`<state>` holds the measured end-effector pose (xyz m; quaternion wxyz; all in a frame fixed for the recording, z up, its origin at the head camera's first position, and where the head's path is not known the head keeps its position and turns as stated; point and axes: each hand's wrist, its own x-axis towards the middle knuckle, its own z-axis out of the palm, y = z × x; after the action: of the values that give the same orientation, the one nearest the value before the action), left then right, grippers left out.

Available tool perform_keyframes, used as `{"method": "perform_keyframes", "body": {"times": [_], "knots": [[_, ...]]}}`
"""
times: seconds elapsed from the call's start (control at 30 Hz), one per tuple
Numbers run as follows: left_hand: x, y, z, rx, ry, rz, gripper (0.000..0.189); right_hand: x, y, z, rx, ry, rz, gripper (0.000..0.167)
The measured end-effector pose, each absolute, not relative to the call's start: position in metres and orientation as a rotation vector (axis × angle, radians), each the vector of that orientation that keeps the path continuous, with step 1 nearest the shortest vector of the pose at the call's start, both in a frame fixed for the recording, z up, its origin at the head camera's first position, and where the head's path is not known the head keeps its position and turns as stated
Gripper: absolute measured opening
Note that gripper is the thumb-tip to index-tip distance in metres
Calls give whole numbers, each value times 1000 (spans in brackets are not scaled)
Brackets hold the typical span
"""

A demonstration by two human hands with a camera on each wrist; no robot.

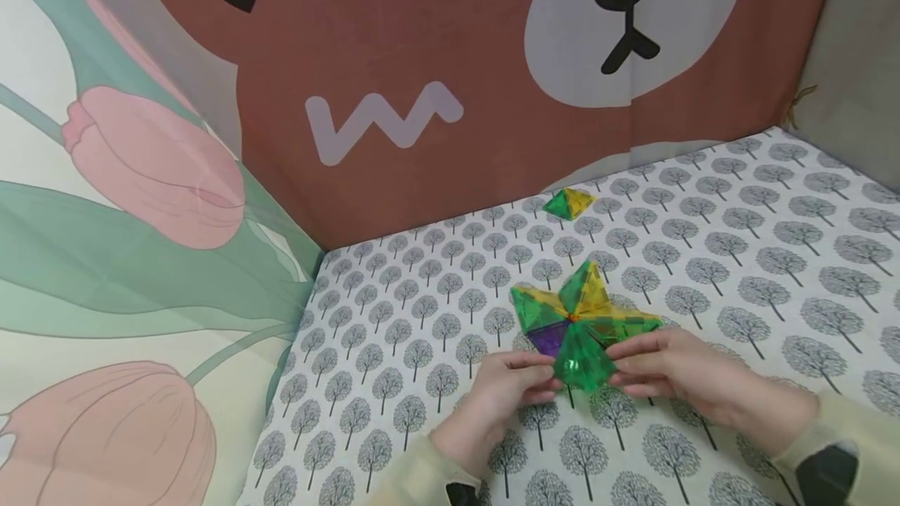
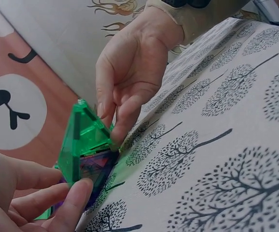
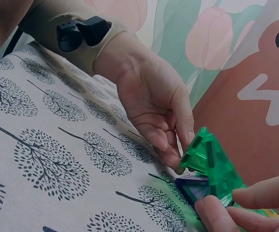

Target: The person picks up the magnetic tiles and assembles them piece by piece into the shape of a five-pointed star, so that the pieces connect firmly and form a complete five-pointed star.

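A star-shaped build of see-through magnetic tiles (image 1: 605, 303), green and yellow with a purple tile (image 1: 547, 338), lies on the patterned cloth. Its nearest point is made of green magnetic tiles (image 1: 585, 365), tilted up against each other over a purple base in both wrist views. From the left, my left hand (image 1: 502, 385) pinches the lower corner of these green tiles between thumb and fingers. On the opposite side, my right hand (image 1: 685, 369) pinches the other lower corner. Parts of the star behind the raised green tiles are hidden in the wrist views.
Farther back, near the wall, sits a small green and yellow tile pyramid (image 1: 569, 204). The tree-print cloth (image 1: 394, 334) covers the surface. A bear-print hanging (image 1: 422, 186) closes off the back, and a tulip-print one (image 1: 155, 170) stands at the left.
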<state>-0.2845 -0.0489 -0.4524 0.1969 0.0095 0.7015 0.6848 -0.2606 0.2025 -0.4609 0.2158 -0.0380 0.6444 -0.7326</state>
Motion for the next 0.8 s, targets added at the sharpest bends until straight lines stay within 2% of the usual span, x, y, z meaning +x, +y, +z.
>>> {"method": "perform_keyframes", "body": {"times": [0.3,0.8], "knots": [[-285,-51,-455,10,1953,1911,16,-261,205,-465,-121,1746,-2053,50],[-284,-56,-455,43,1892,1943,17,-251,211,-461,-168,1716,-2093,66]]}}
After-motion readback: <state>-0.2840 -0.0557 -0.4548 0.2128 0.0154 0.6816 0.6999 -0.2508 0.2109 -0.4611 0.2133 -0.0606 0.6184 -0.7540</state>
